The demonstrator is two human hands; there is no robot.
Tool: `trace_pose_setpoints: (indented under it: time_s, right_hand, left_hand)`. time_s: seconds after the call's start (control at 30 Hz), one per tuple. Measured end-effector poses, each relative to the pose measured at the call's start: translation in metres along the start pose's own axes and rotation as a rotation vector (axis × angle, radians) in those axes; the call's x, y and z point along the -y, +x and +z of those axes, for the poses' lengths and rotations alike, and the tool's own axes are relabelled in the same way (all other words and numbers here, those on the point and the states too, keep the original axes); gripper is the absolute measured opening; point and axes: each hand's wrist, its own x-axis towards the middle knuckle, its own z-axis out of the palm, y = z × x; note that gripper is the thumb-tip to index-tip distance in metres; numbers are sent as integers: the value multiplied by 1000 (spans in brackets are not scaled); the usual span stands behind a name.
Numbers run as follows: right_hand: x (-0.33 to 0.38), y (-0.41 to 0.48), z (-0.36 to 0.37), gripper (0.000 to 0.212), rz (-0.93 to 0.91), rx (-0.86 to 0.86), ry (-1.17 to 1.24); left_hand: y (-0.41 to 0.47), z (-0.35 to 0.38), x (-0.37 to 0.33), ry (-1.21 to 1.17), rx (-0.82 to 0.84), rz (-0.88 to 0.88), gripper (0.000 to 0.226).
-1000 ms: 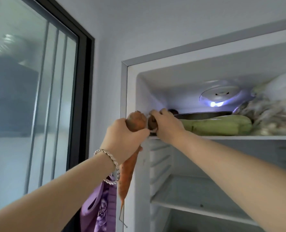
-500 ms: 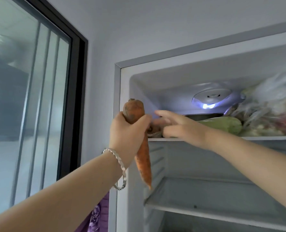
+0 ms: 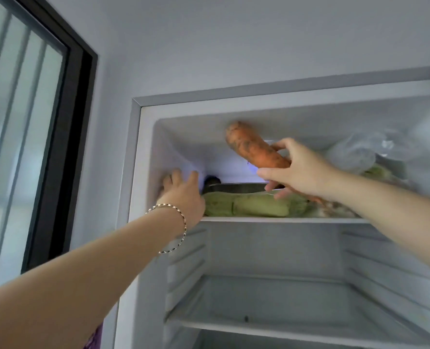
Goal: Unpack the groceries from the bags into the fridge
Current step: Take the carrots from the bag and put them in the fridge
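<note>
1. Head view: the fridge point(image 3: 136, 172) stands open, its interior light on.
2. The right hand point(image 3: 299, 170) is grasping a carrot point(image 3: 255, 148), fingers curled round the thin end. The thick end tilts up and left, close under the fridge ceiling. The carrot is in the air above the top shelf point(image 3: 284, 219) and touches nothing on it.
3. The left hand point(image 3: 183, 195), with a bracelet point(image 3: 177, 222) on its wrist, is released. Its fingers reach out straight into the shelf's left corner and hold nothing visible.
4. On the top shelf a green vegetable point(image 3: 246, 206) lies at the front edge, just beside the left hand. A metal pan point(image 3: 236, 188) sits behind it.
5. Clear plastic bags point(image 3: 360, 152) fill the shelf's right side; their contents are blurred.
6. The lower shelf point(image 3: 259, 326) is in view below.
</note>
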Motion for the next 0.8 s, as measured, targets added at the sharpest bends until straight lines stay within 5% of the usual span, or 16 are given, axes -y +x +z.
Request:
trace_pose_setpoints:
  time_s: [0.27,0.8]
  right_hand:
    - [-17,47,0,45,-6,94,-707]
    - [-30,59,50,27,87,174,-834]
  left_hand:
    - [14,12,1,250,90,2,28]
    - [3,28,9,287,76,82,40]
